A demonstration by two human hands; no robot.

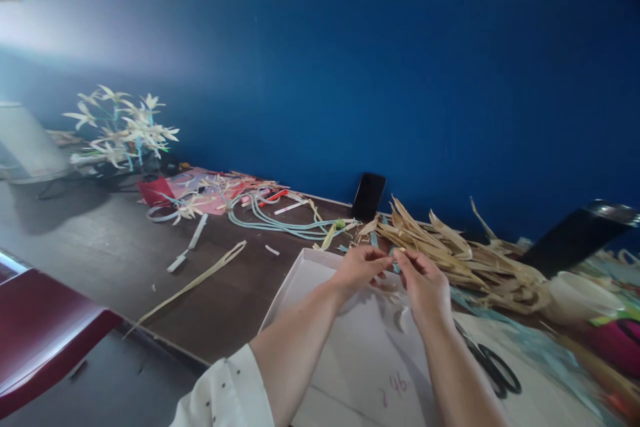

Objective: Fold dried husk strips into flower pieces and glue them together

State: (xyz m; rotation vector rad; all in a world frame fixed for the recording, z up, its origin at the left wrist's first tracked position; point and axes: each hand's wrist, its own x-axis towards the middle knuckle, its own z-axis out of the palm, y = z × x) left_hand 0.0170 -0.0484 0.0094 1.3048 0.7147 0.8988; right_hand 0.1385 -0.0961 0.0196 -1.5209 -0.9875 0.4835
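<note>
Above the far end of a shallow white box (350, 367), my left hand (361, 268) and my right hand (424, 280) meet at the fingertips. Both are pinched closed. A small pale and bluish bit shows between them, too small to name, and my fingers cover most of it. Red handwriting and a few pale scraps (401, 320) are in the box below my hands. Dried corn husks (450, 257) lie in a heap just beyond my right hand. Black-handled scissors (493, 367) rest to the right of my right forearm.
A black phone (369, 196) leans against the blue partition (450, 93). Pale blue cords (270, 223) curve across the dark table (225, 307). Husk flowers (130, 127) stand at the left. On the right are a dark bottle (575, 240) and a white bowl (580, 295).
</note>
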